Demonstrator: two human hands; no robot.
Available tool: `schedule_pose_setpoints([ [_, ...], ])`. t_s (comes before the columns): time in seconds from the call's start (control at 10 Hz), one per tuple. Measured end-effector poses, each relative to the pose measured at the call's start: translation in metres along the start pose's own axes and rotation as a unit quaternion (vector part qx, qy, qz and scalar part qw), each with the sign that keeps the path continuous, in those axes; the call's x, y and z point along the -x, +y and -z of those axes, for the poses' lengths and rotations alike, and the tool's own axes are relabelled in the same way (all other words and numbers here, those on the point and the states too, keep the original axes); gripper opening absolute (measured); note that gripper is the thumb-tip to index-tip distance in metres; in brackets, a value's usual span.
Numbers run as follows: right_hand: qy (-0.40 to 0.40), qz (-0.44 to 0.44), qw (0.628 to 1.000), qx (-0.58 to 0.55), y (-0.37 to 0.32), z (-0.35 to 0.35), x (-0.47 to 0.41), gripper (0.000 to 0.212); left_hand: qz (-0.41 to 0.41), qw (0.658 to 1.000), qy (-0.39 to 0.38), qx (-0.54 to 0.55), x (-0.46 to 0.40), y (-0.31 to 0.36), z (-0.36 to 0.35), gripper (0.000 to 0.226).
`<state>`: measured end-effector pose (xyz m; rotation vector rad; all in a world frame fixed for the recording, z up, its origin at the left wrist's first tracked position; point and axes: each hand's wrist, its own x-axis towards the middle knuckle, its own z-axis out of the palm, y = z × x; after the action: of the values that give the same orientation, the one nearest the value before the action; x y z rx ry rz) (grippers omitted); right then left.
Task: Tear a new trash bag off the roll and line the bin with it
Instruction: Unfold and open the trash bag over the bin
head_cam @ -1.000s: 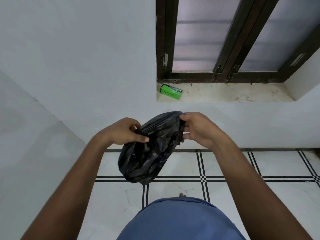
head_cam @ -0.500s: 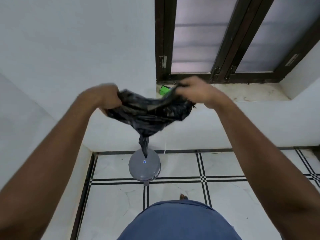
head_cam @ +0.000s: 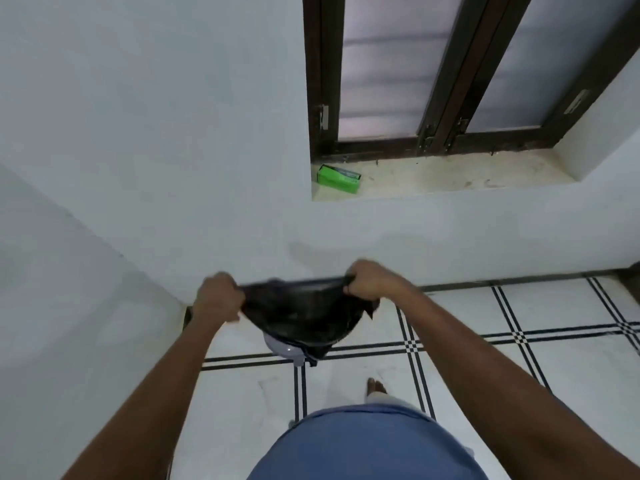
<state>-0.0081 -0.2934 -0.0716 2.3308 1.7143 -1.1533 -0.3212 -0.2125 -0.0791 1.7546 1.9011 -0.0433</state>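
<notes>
Left grip: my left hand (head_cam: 219, 296) was curled tight on the left edge of the black trash bag (head_cam: 304, 315), fingers folded round the plastic.
Right grip: my right hand (head_cam: 367, 283) pinched and curled on the bag's right edge, knuckles up, at about the same height as the left.
Bag mouth: I held the top edge stretched taut between my two hands, well apart from each other, so the rim ran as a nearly straight line from fist to fist.
Bag body: the rest of the plastic sagged below that line in a crumpled pouch, narrowing to a dark tail at the bottom.
Bin: the grey bin (head_cam: 287, 351) stood on the floor directly under the bag; only a curved part of it showed beneath the hanging plastic, and I could not tell whether the tail touched it.
Floor: white tiles (head_cam: 467, 368) with black line borders, the bin close to the corner where two walls met.
Box: a green box (head_cam: 338, 179) lay on the window sill (head_cam: 450, 174), at its left end, well apart from the bag.
Window: a dark wooden frame (head_cam: 440, 98) with frosted panes stood above the sill.
Me: my blue shirt (head_cam: 367, 445) filled the bottom of the view, with one bare foot (head_cam: 375, 386) on the tiles near the bin.
</notes>
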Motion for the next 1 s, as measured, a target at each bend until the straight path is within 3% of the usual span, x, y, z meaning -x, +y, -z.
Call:
schedule_pose_setpoints([
  [0.1, 0.387, 0.096, 0.906, -0.142, -0.046, 0.056, 0.020, 0.040, -0.097, 0.942, 0.282, 0.152, 0.013, 0.034, 0.054, 0.049],
  [0.2, 0.641, 0.204, 0.730, -0.124, -0.068, 0.063, 0.049, 0.052, -0.255, 0.844, 0.415, 0.223, 0.043, 0.049, 0.067, 0.085],
  [0.3, 0.207, 0.098, 0.973, 0.024, -0.019, -0.021, 0.011, 0.031, -0.203, 0.973, 0.113, -0.008, 0.032, 0.005, -0.005, 0.059],
  [0.4, -0.147, -0.034, 0.988, 0.022, 0.034, -0.091, 0.001, 0.016, -0.048, 0.984, -0.171, -0.029, 0.003, -0.077, -0.076, 0.035],
  [0.5, -0.005, -0.023, 0.989, -0.144, 0.047, -0.108, 0.009, 0.014, 0.025, 0.974, -0.154, 0.162, -0.016, -0.125, -0.106, 0.035],
  [0.6, 0.117, -0.017, 0.975, -0.189, 0.039, -0.094, 0.017, 0.018, 0.069, 0.960, -0.100, 0.250, 0.020, -0.079, -0.070, 0.024],
  [0.7, 0.184, -0.012, 0.954, -0.236, 0.036, -0.075, 0.022, 0.023, 0.089, 0.895, -0.102, 0.424, 0.035, -0.046, -0.047, 0.015],
  [0.8, 0.226, 0.015, 0.937, -0.266, 0.030, -0.053, 0.018, 0.020, 0.069, 0.825, -0.104, 0.551, 0.037, -0.025, -0.031, 0.032],
  [1.0, 0.264, 0.045, 0.935, -0.232, 0.013, -0.022, 0.014, 0.020, -0.015, 0.707, -0.095, 0.701, 0.044, 0.007, -0.003, 0.025],
])
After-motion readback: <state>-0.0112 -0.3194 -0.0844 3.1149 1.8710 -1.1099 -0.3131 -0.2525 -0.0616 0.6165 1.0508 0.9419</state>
